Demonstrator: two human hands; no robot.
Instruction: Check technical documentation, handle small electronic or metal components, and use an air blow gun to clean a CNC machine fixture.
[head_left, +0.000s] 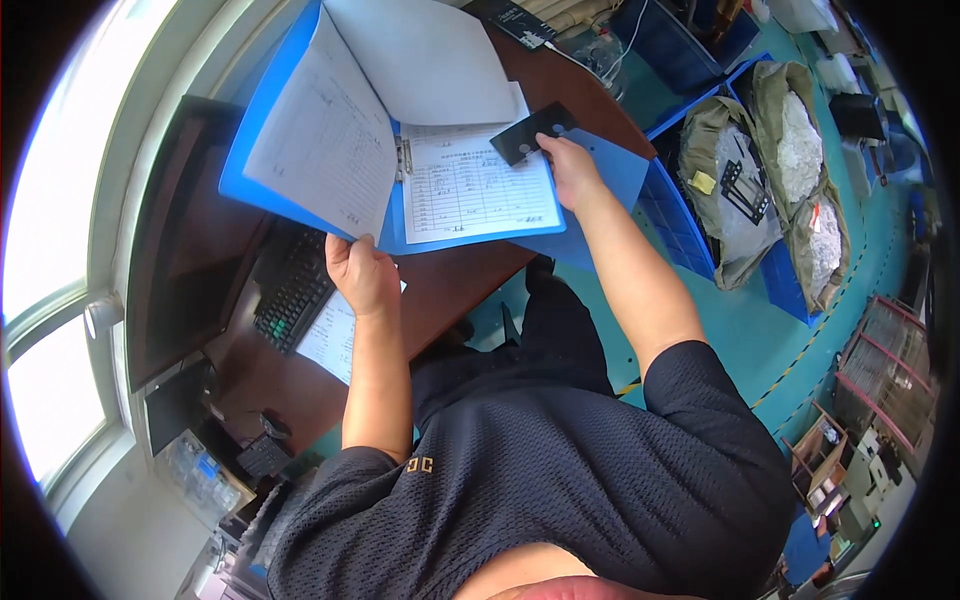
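Note:
A blue folder (232,178) lies spread open in front of me, its left cover and sheets raised at a slant. My left hand (362,274) grips the lower edge of that left side, thumb on the paper. A metal clip (404,158) holds the sheets at the spine. On the right side lies a printed table form (470,195) with handwriting, and a loose white page (420,60) stands turned up above it. Between the thumb and fingers of my right hand (570,172) is a flat black rectangular piece (530,135) with round spots, over the form's upper right corner.
The brown desk (450,290) carries a monitor (185,230), a black keyboard (290,290), a paper sheet (332,335) and a black box-like device (512,20) with a white cable. Blue crates (680,225) with lined sacks stand on the green floor at right. Another person (806,548) is at lower right.

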